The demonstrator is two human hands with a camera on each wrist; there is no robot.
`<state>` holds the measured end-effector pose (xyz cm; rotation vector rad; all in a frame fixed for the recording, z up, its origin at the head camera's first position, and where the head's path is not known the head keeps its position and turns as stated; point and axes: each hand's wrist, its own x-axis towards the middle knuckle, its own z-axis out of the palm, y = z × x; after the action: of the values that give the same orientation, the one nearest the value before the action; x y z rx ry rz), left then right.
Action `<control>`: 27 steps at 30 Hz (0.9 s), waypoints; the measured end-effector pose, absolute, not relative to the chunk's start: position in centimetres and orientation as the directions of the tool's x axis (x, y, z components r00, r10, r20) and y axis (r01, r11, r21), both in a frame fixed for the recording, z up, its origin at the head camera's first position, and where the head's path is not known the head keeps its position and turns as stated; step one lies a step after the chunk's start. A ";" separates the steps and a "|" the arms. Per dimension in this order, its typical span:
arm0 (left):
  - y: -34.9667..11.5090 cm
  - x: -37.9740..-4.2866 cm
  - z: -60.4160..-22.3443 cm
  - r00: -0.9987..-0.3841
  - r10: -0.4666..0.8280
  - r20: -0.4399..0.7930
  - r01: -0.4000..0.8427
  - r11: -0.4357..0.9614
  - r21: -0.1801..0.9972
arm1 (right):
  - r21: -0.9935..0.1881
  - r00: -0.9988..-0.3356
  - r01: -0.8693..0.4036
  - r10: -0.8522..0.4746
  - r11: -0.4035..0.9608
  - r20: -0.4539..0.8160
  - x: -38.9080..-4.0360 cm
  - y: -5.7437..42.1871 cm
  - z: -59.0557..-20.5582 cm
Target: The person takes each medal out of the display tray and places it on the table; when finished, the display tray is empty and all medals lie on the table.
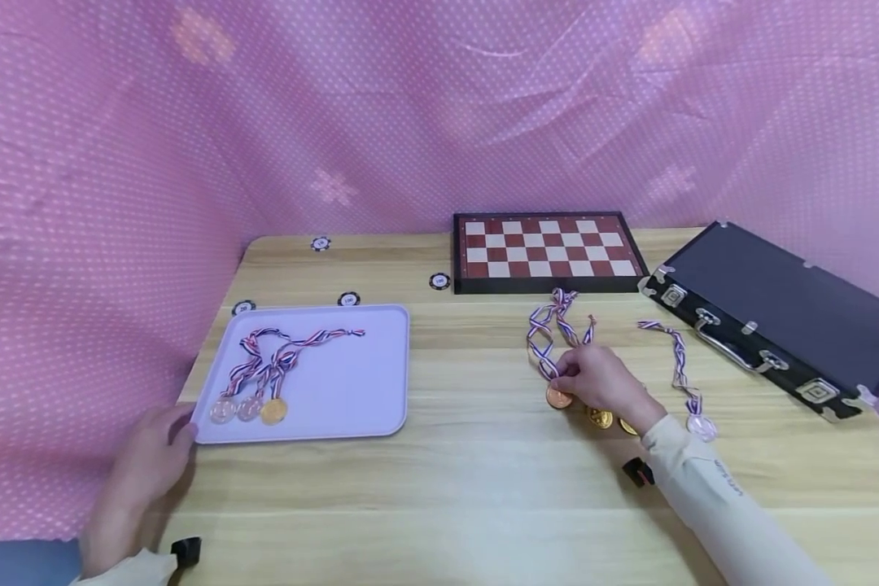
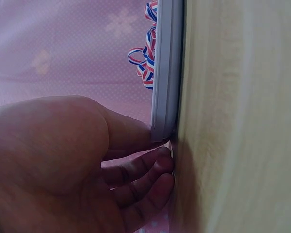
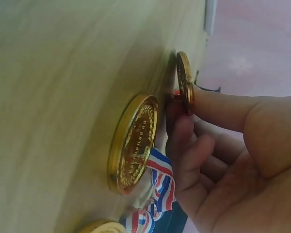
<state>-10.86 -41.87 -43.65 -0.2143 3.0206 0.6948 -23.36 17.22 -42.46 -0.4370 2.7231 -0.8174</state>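
My right hand [image 1: 602, 381] pinches a bronze-coloured medal [image 1: 559, 397] by its upper edge, where its striped ribbon [image 1: 538, 338] begins. In the right wrist view this medal [image 3: 185, 80] stands tilted off the table between thumb and fingers. Under the hand and wrist lie two gold medals, one gold medal [image 1: 599, 417] plainly visible, the other partly hidden. At the lower left corner of the lilac tray [image 1: 366, 382], my left hand [image 1: 154, 452] grips the rim, thumb against it and fingers curled below. On the tray rest two silver medals [image 1: 250, 408] and a gold medal [image 1: 273, 411], ribbons bunched behind.
A silver medal [image 1: 701, 426] with its ribbon lies right of my right wrist. Behind stand a checkered board [image 1: 549, 247] and, at the right, a black case [image 1: 791, 301] with metal clasps. Several poker chips, such as the chip [image 1: 439, 281], lie around the tray's far side.
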 end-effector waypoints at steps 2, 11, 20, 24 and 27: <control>-42.0 -10.9 -43.7 -0.989 -0.132 -0.066 -0.147 0.892 0.427 | -0.564 -0.917 -0.222 -0.367 0.796 -0.156 -23.3 17.0 -42.4; -42.1 -10.7 -43.8 -0.990 -0.128 -0.060 -0.141 0.898 0.416 | -0.514 -0.905 -0.289 -0.405 0.808 -0.127 -22.5 16.9 -42.5; -42.1 -10.6 -43.9 -0.991 -0.124 -0.040 -0.129 0.901 0.415 | -0.485 -0.934 -0.260 -0.345 0.835 -0.092 -21.9 16.1 -41.7; -42.0 -10.8 -43.9 -0.992 -0.121 -0.025 -0.121 0.904 0.411 | -0.475 -0.967 -0.204 -0.252 0.856 -0.039 -22.1 14.3 -39.2; -42.0 -10.9 -43.8 -0.992 -0.120 -0.028 -0.121 0.903 0.412 | -0.518 -0.969 -0.206 -0.248 0.830 -0.011 -22.7 11.3 -37.6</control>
<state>-10.87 -42.03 -43.81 -0.1939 3.0627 0.6637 -22.67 11.34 -37.63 -0.3643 2.9306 -0.8169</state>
